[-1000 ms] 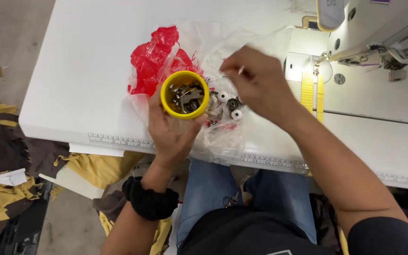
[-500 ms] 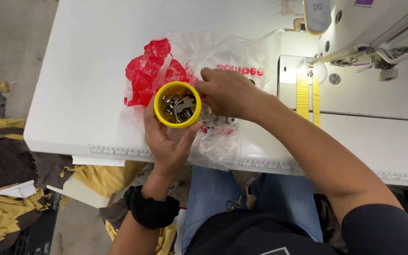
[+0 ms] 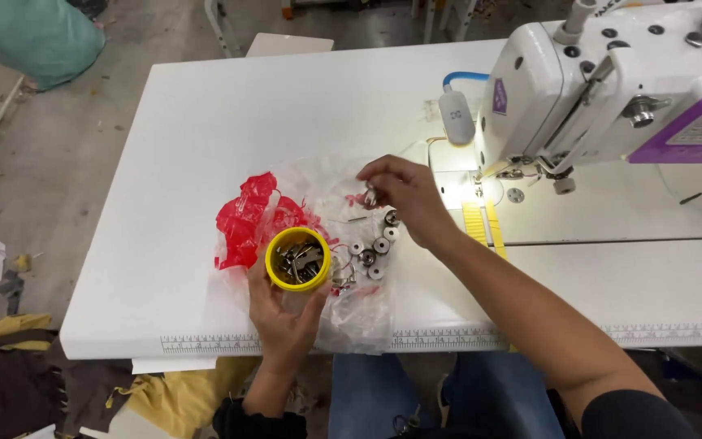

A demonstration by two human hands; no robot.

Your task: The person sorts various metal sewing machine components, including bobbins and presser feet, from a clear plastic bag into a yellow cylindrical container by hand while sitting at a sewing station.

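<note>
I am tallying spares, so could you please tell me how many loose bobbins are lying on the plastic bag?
5 bobbins lie in a cluster on the clear plastic bag, right of the yellow jar, below the right hand. More may be hidden under that hand.

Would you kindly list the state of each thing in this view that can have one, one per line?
Yellow-rimmed jar: open, no lid on, holding metal parts, gripped by the left hand.
Right hand: raised over the bag, pinching a small metal piece.
Clear plastic bag: spread flat on the table.
Bobbins: loose on the bag.
Sewing machine: work light on.
</note>
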